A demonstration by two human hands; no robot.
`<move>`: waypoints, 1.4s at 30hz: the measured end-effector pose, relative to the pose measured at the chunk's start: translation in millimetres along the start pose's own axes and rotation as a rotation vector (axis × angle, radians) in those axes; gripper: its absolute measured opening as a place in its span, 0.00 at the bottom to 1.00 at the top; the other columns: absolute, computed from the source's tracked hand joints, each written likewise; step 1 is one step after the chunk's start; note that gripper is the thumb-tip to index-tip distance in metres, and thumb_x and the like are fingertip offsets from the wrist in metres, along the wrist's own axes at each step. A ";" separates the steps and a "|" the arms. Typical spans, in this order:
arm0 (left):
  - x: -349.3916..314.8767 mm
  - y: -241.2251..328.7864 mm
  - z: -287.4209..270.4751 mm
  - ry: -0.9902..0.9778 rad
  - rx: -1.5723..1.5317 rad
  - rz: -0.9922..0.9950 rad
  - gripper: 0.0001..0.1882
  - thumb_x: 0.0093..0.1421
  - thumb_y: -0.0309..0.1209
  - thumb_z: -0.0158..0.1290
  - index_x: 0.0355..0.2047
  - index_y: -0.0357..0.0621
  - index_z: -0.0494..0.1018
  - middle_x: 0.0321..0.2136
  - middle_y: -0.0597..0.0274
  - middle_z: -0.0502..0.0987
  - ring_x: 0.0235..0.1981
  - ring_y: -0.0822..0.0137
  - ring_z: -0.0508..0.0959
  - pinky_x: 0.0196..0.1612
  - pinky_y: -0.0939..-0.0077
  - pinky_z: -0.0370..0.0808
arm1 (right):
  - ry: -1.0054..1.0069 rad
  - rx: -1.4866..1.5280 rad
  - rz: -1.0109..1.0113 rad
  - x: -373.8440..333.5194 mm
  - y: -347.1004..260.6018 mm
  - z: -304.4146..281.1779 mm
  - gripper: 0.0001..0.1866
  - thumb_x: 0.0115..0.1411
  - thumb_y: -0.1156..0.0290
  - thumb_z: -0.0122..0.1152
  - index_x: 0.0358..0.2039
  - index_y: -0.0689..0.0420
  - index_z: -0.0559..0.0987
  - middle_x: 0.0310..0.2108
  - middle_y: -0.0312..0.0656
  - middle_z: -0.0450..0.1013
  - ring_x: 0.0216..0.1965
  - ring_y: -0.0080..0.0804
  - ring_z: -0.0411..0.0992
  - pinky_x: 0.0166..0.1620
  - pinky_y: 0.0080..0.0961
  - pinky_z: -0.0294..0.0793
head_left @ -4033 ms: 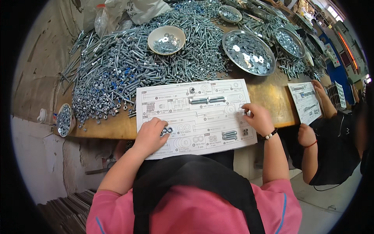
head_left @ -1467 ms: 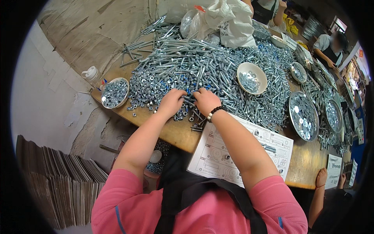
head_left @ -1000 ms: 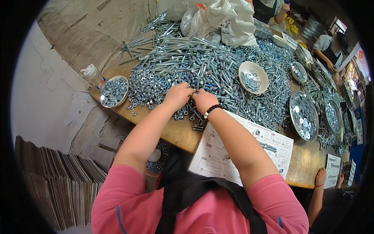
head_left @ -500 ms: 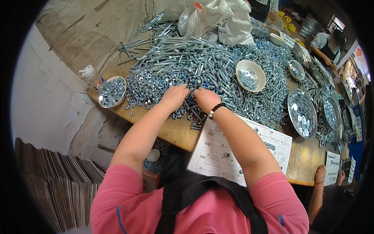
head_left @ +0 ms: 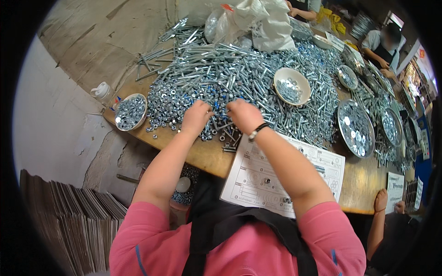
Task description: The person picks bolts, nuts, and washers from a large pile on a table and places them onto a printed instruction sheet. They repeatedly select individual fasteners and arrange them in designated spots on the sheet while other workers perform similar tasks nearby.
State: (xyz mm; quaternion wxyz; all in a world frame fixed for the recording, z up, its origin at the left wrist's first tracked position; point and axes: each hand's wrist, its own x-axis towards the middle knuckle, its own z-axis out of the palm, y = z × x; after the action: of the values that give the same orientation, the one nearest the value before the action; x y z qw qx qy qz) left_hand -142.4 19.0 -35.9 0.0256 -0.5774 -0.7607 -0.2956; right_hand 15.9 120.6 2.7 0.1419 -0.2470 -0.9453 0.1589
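A heap of silvery bolts (head_left: 216,64) spreads over the wooden table, with loose hex nuts (head_left: 165,103) along its near left side. At the heap's front edge, my left hand (head_left: 197,117) has its fingers curled in among nuts and bolts. A short gap to the right, my right hand (head_left: 246,115), with a beaded band at the wrist, bends its fingers down in a pinch over the bolts. Whatever is between the fingertips of either hand is too small to make out. Under my right forearm lies a printed sheet (head_left: 251,177) with part drawings and a few pieces of hardware on it.
A cream bowl (head_left: 302,83) sits on the heap; a bowl of small parts (head_left: 145,108) stands left beside a bottle (head_left: 103,92). Right is a metal tray (head_left: 341,131) of washers. White sacks (head_left: 276,32) stand behind. Co-workers are at the far side and right. Cardboard (head_left: 76,221) is stacked lower left.
My hands have moved apart: the left has shifted slightly left, while the right stays near its place. Their fingertips were nearly touching before. The whole view has shifted slightly.
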 end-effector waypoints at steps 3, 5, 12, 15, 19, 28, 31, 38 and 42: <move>-8.4 25.6 -6.0 0.055 -0.171 0.000 0.05 0.47 0.27 0.57 0.25 0.41 0.73 0.27 0.59 0.70 0.31 0.59 0.72 0.35 0.69 0.69 | 0.046 0.230 0.095 -36.6 37.9 -34.3 0.10 0.52 0.66 0.55 0.32 0.56 0.77 0.32 0.46 0.72 0.34 0.44 0.71 0.37 0.36 0.70; -12.8 52.1 -5.3 0.028 -0.297 0.037 0.05 0.47 0.27 0.56 0.25 0.41 0.73 0.27 0.59 0.71 0.32 0.60 0.72 0.36 0.70 0.69 | 0.034 0.224 0.146 -72.7 61.6 -51.1 0.09 0.52 0.65 0.55 0.30 0.56 0.78 0.30 0.45 0.73 0.33 0.43 0.70 0.36 0.35 0.70; -39.3 149.8 34.3 -0.254 -0.401 0.319 0.07 0.48 0.32 0.55 0.27 0.45 0.73 0.28 0.61 0.70 0.31 0.59 0.72 0.34 0.70 0.70 | -0.046 -0.037 0.423 -163.0 63.3 -53.7 0.07 0.52 0.65 0.55 0.28 0.53 0.78 0.28 0.42 0.72 0.31 0.42 0.71 0.33 0.35 0.71; -48.5 167.9 51.8 -0.339 -0.326 0.417 0.07 0.48 0.32 0.55 0.27 0.45 0.73 0.28 0.61 0.70 0.30 0.59 0.73 0.34 0.68 0.70 | -0.018 -0.099 0.431 -174.3 64.5 -43.9 0.07 0.51 0.65 0.56 0.29 0.53 0.76 0.28 0.42 0.72 0.30 0.41 0.71 0.32 0.34 0.71; -54.0 174.7 61.2 -0.424 -0.375 0.307 0.08 0.47 0.31 0.57 0.27 0.43 0.72 0.28 0.59 0.71 0.30 0.58 0.73 0.33 0.66 0.70 | 0.019 -0.121 0.451 -179.9 59.9 -41.4 0.09 0.50 0.66 0.58 0.30 0.55 0.73 0.25 0.43 0.72 0.28 0.41 0.72 0.30 0.35 0.71; -40.8 178.1 60.7 -0.518 -0.435 0.194 0.13 0.45 0.29 0.59 0.31 0.40 0.70 0.32 0.56 0.71 0.32 0.58 0.72 0.37 0.70 0.70 | 0.079 -0.225 0.328 -197.0 61.3 -48.1 0.11 0.45 0.63 0.63 0.25 0.56 0.74 0.27 0.41 0.68 0.31 0.37 0.70 0.30 0.31 0.72; -45.9 187.2 55.8 -0.544 -0.443 0.249 0.19 0.43 0.29 0.60 0.36 0.41 0.68 0.34 0.55 0.71 0.36 0.56 0.72 0.40 0.68 0.70 | 0.063 -0.260 0.299 -201.2 64.5 -47.1 0.09 0.44 0.65 0.63 0.23 0.56 0.76 0.27 0.41 0.68 0.31 0.37 0.70 0.31 0.29 0.72; -43.9 193.9 65.3 -0.570 -0.364 0.251 0.21 0.43 0.27 0.60 0.38 0.42 0.68 0.36 0.55 0.72 0.39 0.56 0.73 0.41 0.68 0.70 | 0.090 -0.289 0.276 -206.3 66.8 -39.9 0.05 0.46 0.69 0.58 0.20 0.55 0.75 0.25 0.40 0.67 0.29 0.36 0.70 0.30 0.29 0.72; -44.6 191.2 59.2 -0.589 -0.361 0.266 0.19 0.44 0.26 0.58 0.38 0.42 0.68 0.35 0.55 0.72 0.38 0.56 0.73 0.41 0.68 0.71 | 0.111 -0.308 0.263 -208.2 69.3 -33.1 0.03 0.46 0.72 0.55 0.19 0.55 0.74 0.24 0.40 0.67 0.29 0.36 0.70 0.29 0.30 0.72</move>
State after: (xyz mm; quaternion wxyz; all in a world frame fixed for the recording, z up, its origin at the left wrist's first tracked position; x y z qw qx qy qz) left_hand 61.1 39.2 -21.3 -0.2584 -0.7268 -0.5893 -0.2404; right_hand 231.0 78.9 -32.4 0.1323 -0.3953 -0.9088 0.0158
